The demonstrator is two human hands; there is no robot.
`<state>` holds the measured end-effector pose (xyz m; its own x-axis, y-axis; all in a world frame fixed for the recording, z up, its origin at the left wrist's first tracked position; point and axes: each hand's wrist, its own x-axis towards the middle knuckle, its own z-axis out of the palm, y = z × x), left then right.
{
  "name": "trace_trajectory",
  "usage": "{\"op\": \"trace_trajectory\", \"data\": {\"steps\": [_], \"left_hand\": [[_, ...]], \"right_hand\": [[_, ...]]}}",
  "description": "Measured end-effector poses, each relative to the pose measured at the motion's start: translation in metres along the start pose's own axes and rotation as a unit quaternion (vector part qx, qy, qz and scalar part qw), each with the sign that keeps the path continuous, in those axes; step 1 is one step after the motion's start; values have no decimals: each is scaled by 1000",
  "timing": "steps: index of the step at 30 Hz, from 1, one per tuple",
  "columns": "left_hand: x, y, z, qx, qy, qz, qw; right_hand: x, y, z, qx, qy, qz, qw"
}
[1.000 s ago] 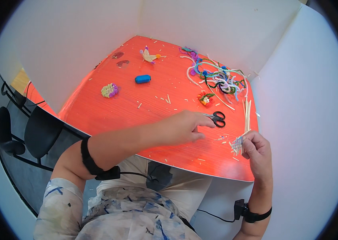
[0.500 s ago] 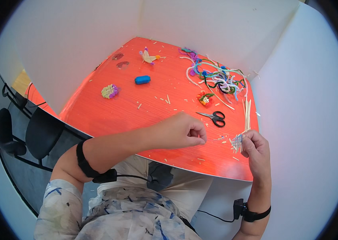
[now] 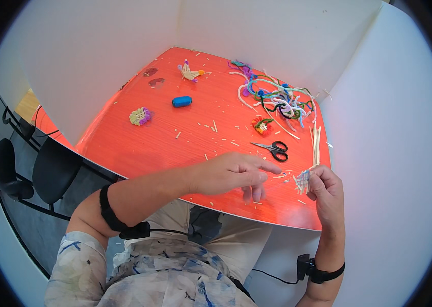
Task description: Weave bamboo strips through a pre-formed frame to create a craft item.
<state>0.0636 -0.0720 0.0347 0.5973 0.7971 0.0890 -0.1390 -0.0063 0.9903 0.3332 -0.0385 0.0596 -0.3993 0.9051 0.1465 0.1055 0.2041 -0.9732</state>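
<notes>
While fingers (image 3: pixel 319 185) pinch weave (image 3: pixel 303 181), long strips (image 3: pixel 316 148) pointing away

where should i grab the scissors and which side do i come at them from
Probably best by the black handles, coming in from the right. The scissors lie on the red table with both finger loops at that end, while the blades point left, so this approach should keep fingers off the tips.

A small, pale-and-bluish lattice of crossed thin strips (image 3: pixel 303 181), ragged-ended, is pinched in the right hand (image 3: pixel 328 190) above the red counter (image 3: pixel 144 146).
</notes>
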Motion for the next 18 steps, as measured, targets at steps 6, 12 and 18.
{"op": "trace_trajectory", "data": {"steps": [6, 12, 18], "left_hand": [[8, -1, 12, -87, -6, -117, 989], [10, -10, 12, -102, -23, -113, 988], [10, -12, 3, 6, 45, -115, 992]], "right_hand": [[2, 0, 4, 14, -8, -2, 1000], [7, 1, 10, 30, -24, -1, 999], [14, 8, 19, 33, -48, -6, 998]]}}
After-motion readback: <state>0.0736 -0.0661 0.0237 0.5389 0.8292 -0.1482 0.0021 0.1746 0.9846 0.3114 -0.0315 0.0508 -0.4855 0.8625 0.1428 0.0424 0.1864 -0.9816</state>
